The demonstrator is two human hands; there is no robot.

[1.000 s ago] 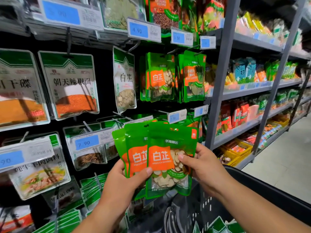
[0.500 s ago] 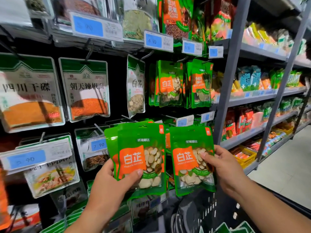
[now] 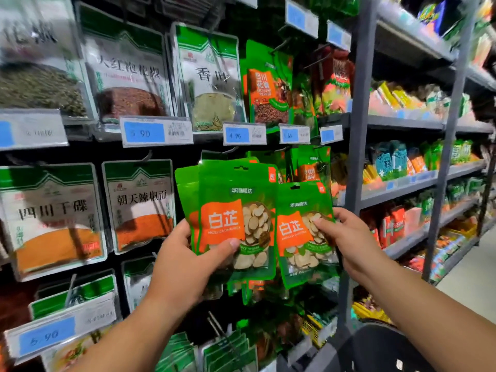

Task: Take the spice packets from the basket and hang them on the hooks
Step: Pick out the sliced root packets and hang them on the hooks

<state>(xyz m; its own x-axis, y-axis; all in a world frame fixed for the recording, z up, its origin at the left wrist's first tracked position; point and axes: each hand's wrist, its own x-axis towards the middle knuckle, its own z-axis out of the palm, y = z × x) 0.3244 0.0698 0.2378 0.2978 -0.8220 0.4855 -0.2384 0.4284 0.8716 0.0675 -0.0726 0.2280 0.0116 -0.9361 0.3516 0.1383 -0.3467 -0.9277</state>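
1. Both hands have risen since the earlier frames, and the two lots of packets are now held close side by side.
2. The left hand (image 3: 185, 264) grips a stack of green angelica packets (image 3: 236, 210), with the thumb on the front. How many are in it cannot be counted.
3. The right hand (image 3: 349, 242) pinches a single angelica packet (image 3: 298, 237) by its right edge, just beside the stack and a little lower.
4. No held packet is on a hook yet, so the hanging is still to do. The black basket (image 3: 375, 350) is at the lower right, and its content is not visible.
5. Hanging green packets (image 3: 308, 162) behind the held ones hide the target hook. A price tag (image 3: 243, 135) sticks out just above, and the grey shelf post (image 3: 357, 157) stands near the right hand.
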